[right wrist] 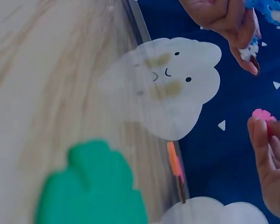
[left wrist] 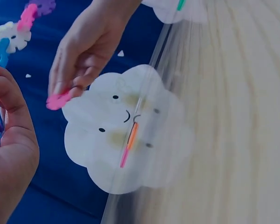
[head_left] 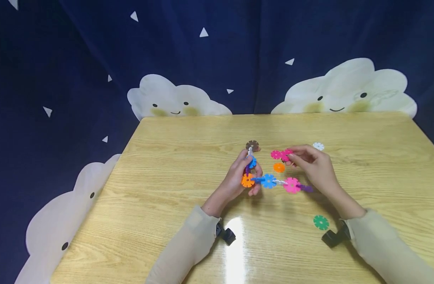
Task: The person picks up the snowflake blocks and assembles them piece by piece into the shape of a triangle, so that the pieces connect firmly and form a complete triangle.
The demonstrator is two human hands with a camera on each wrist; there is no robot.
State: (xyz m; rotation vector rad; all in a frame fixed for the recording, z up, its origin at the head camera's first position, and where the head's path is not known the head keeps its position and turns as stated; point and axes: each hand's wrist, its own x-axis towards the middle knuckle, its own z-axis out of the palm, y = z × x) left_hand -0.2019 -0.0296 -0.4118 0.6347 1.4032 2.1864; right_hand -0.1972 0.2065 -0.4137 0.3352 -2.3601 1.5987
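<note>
My left hand (head_left: 235, 176) grips a bent chain of slotted plastic discs, joined edge to edge. From a brown disc (head_left: 252, 145) at its top, the chain runs down through white, blue and purple to an orange disc (head_left: 248, 180). There it turns right through blue discs (head_left: 269, 181) and a white one to a pink disc (head_left: 292, 185) and a purple disc (head_left: 305, 188) at the end. Between thumb and fingertips, my right hand (head_left: 317, 167) pinches a separate bright pink disc (right wrist: 263, 115). The left palm and fingers hide part of the chain.
On the wooden table (head_left: 160, 177) lie a pink disc (head_left: 275, 154), an orange disc (head_left: 278, 167) and a brown one partly hidden by the right hand. A white disc (head_left: 318, 146) lies farther back, and a green disc (head_left: 321, 222) near the right wrist. Behind hangs a dark blue cloud-patterned curtain (head_left: 231, 47).
</note>
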